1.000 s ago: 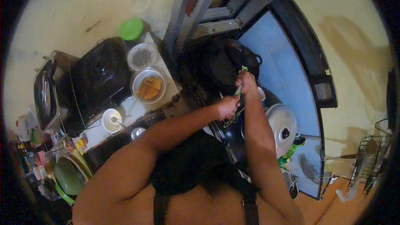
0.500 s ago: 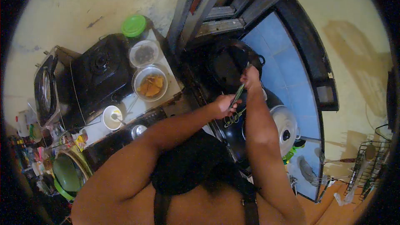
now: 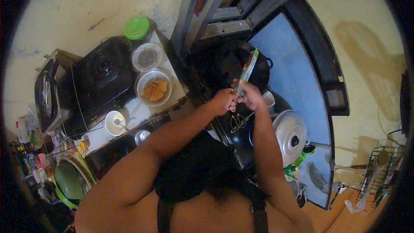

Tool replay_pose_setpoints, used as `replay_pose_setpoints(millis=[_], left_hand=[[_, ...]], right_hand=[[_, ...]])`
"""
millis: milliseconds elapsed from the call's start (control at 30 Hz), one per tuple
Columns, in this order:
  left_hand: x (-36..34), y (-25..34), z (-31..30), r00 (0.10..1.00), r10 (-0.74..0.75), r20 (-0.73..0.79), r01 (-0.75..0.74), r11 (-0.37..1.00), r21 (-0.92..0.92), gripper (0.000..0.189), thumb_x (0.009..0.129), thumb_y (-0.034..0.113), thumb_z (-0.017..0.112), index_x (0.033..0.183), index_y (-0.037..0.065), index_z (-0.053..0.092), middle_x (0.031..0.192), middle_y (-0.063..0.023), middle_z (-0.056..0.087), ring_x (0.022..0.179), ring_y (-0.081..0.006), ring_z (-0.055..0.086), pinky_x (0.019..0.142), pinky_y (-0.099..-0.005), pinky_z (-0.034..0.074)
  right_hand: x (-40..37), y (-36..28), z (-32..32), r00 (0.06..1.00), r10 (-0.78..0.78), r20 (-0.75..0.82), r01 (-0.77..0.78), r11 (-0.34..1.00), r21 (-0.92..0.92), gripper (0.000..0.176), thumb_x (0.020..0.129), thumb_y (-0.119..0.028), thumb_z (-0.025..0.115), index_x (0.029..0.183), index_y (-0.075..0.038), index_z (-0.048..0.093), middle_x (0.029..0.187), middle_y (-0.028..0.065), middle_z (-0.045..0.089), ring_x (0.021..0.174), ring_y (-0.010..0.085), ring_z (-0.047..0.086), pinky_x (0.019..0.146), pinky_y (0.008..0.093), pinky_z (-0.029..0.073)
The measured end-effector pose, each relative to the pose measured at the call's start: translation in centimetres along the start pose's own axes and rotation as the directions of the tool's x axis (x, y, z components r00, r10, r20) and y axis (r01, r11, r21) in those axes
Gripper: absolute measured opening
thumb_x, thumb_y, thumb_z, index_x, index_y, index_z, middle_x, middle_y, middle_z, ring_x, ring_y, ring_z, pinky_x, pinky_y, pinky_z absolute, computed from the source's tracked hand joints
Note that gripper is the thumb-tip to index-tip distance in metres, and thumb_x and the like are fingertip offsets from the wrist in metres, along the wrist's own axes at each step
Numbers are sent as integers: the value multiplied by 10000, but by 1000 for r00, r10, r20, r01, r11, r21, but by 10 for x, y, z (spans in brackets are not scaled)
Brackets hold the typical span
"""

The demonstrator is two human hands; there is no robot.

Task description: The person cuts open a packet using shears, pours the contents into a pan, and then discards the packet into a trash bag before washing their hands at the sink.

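One printed packet point(image 3: 250, 65) is gripped by the fingers of left hand point(image 3: 224, 102) and right hand point(image 3: 252, 96); one food bowl point(image 3: 152, 73) is set near the right edge of the surface point(image 3: 177, 87).

From where I stand, the right hand point(image 3: 252, 96) has come down and in toward the body, closing the gap there was a second ago, so that it now meets the left hand point(image 3: 224, 101), which has drawn slightly up and outward. The slim packet point(image 3: 249, 65), stretched between the two hands before, now juts out well past them over the dark pan point(image 3: 229, 67), its green, yellow and red print showing, while both sets of fingers bunch at its near end. More of the white cup point(image 3: 268, 99) beside the right wrist comes into sight, and the pale loops point(image 3: 237, 125) below the hands lie less covered.
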State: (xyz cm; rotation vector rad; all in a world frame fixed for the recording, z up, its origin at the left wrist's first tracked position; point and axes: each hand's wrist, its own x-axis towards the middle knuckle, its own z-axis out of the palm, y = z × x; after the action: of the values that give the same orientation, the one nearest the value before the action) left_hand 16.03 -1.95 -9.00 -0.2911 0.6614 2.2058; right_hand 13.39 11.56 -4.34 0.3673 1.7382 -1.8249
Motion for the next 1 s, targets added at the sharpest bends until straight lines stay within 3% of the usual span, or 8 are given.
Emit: replay_pose_setpoints(millis=[167,300,400,467,600,733,933,1000], left_hand=[[10,-1,-3,983,123,-134,-70,938,341,35,827,101,478,847,73,487,640,-46,497,486,-107,444,381,-248,356],[-4,4,10,988,100,-118,-55,939,339,59,830,111,478,868,67,489,643,-38,502,526,-126,475,430,-265,413],[-13,10,18,980,83,-179,-58,988,141,74,835,134,479,846,62,478,624,-28,493,552,-133,477,480,-274,438],[-6,8,7,992,-101,-81,117,967,227,94,838,154,475,806,66,476,608,-22,485,575,-133,477,503,-280,441],[8,-1,-15,994,-107,-4,107,981,163,106,835,150,470,765,71,473,605,-18,478,536,-133,462,477,-284,422],[10,1,-18,996,-52,78,28,960,279,60,804,130,495,802,80,463,657,-30,474,496,-129,424,420,-274,367],[-8,8,-5,998,-36,60,17,959,282,42,809,121,463,842,95,467,609,-17,458,481,-124,417,408,-264,345],[-6,6,-9,997,-47,64,29,965,260,57,812,123,454,865,104,467,609,-15,462,482,-127,423,407,-265,348]], right_hand=[[-9,38,18,1000,9,18,-13,975,222,327,861,-340,450,999,-53,526,663,42,542,520,128,509,465,266,441],[-1,40,19,995,34,-90,-7,960,280,288,882,-276,390,990,-48,529,648,38,534,378,89,396,346,216,363],[-2,35,24,997,-5,-77,33,930,367,303,886,-274,358,977,-46,534,649,34,527,351,71,337,319,222,330],[0,39,20,998,-11,-61,31,940,339,321,887,-291,358,998,-44,531,654,35,528,360,76,353,321,221,328],[-9,30,28,998,-25,64,5,953,303,353,880,-306,398,1088,-40,502,645,35,524,399,95,407,350,235,351],[-9,39,20,993,35,113,-65,960,273,371,870,-289,439,1134,-32,479,647,41,532,428,117,441,391,256,387],[-7,36,20,997,24,71,-38,977,208,319,871,-250,443,1051,-1,527,602,62,533,446,144,477,438,284,432],[-8,24,24,998,49,44,-51,998,44,290,876,-240,431,975,8,544,572,67,522,465,153,506,435,298,446]])
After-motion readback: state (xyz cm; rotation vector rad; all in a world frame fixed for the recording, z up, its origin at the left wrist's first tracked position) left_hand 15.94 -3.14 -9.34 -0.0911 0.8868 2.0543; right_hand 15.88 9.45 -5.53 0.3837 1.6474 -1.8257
